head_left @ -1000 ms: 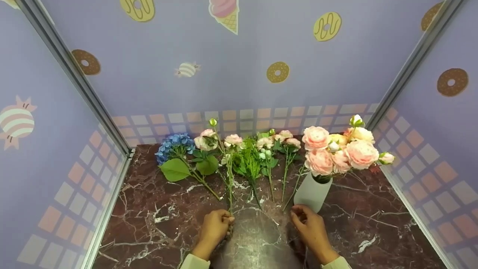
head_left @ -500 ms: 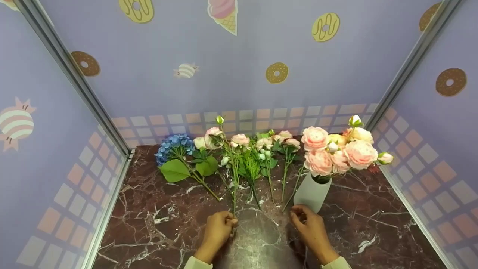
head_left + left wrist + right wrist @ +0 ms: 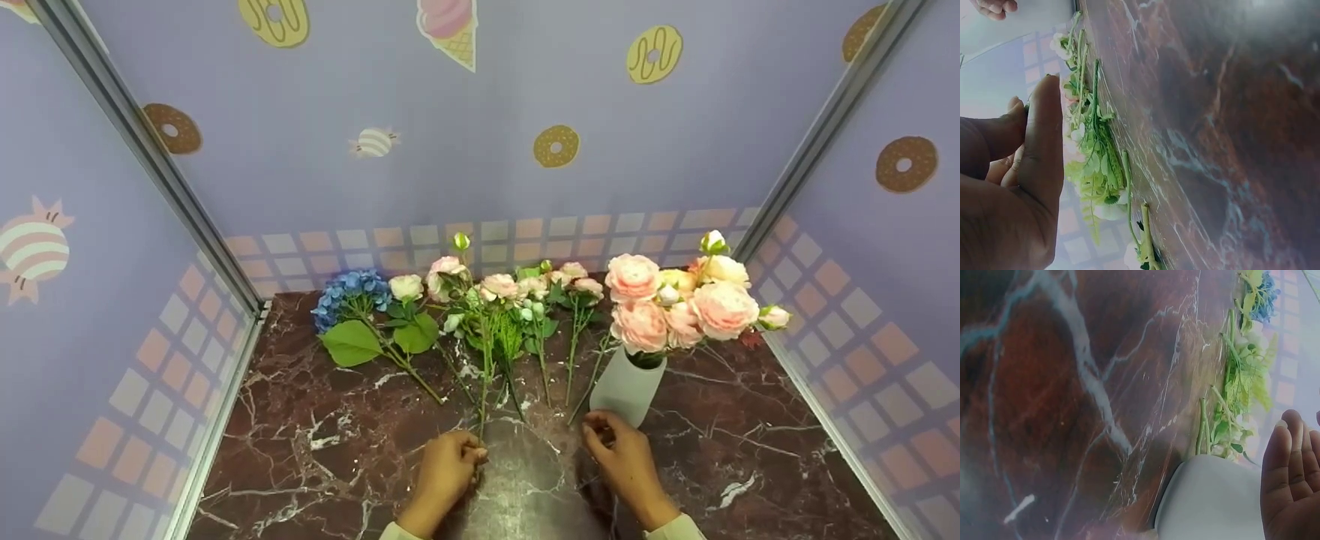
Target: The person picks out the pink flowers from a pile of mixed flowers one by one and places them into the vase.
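My left hand (image 3: 448, 466) pinches the lower end of a long green stem between thumb and fingers. This flower spray (image 3: 487, 352) points away from me, with pale pink blooms and a bud (image 3: 460, 241) at its top. Close in, the left wrist view shows the thumb and fingertips (image 3: 1044, 84) meeting. A white vase (image 3: 628, 386) full of pink and cream flowers (image 3: 682, 307) stands upright at the right. My right hand (image 3: 621, 459) is at the vase's near lower side, fingers loosely bent. In the right wrist view its fingers (image 3: 1292, 461) are beside the vase (image 3: 1207, 500).
Along the back lie a blue hydrangea (image 3: 352, 296) with large leaves, a cream rose (image 3: 406, 287), green fern-like foliage (image 3: 508, 341) and pink stems (image 3: 574, 322). Walls with aluminium posts (image 3: 817, 127) enclose the dark marbled tabletop (image 3: 315, 465) at the sides and back.
My left hand has shifted to the right with the flower spray, whose blooms now overlap the green foliage. The cream rose at the left is uncovered. The right hand and vase stay put.
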Available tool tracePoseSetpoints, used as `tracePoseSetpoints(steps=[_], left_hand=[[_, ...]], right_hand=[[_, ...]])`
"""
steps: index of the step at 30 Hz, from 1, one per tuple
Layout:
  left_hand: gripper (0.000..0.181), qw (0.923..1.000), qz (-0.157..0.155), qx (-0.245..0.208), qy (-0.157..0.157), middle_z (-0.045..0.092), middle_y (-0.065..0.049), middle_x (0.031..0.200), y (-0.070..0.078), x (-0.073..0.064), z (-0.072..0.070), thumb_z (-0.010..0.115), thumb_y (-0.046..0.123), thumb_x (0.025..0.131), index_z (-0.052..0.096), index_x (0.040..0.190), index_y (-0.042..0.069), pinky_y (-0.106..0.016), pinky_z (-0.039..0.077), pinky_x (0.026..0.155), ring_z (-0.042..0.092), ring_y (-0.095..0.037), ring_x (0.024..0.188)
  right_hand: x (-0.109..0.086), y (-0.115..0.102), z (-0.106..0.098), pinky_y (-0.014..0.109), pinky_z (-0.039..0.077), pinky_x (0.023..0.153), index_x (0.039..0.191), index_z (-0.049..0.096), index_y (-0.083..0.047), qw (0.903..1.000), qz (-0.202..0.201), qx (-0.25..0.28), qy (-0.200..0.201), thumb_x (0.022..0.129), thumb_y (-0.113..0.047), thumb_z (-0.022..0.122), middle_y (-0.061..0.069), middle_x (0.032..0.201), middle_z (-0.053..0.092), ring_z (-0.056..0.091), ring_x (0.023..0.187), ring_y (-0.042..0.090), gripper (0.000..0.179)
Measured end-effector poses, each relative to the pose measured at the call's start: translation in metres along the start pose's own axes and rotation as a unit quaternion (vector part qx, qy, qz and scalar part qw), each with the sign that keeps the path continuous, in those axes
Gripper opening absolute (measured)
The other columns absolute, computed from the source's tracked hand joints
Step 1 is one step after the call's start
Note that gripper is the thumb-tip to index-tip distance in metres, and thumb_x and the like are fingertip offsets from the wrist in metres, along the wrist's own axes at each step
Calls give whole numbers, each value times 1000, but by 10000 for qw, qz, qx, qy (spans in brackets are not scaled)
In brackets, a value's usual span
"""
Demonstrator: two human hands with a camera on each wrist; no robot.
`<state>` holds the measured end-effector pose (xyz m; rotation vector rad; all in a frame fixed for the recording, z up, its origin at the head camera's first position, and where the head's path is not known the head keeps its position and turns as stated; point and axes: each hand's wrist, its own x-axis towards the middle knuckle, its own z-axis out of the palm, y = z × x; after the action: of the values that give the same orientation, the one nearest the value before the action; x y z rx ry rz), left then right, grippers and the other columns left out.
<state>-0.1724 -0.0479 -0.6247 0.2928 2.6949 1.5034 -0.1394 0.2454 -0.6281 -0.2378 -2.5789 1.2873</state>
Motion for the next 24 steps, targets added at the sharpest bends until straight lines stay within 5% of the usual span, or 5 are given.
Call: tracePoseSetpoints(steps=[24], left_hand=[[13, 9994, 305, 38, -131, 81, -4, 74, 11, -11, 9, 90, 5, 93, 80, 85, 6, -19, 52, 52, 58, 4, 52]], right_hand=[[6, -11, 5, 23, 59, 71, 116, 82, -9, 9998, -190, 45, 57, 104, -8, 80, 5, 103, 84, 70, 81, 3, 13]])
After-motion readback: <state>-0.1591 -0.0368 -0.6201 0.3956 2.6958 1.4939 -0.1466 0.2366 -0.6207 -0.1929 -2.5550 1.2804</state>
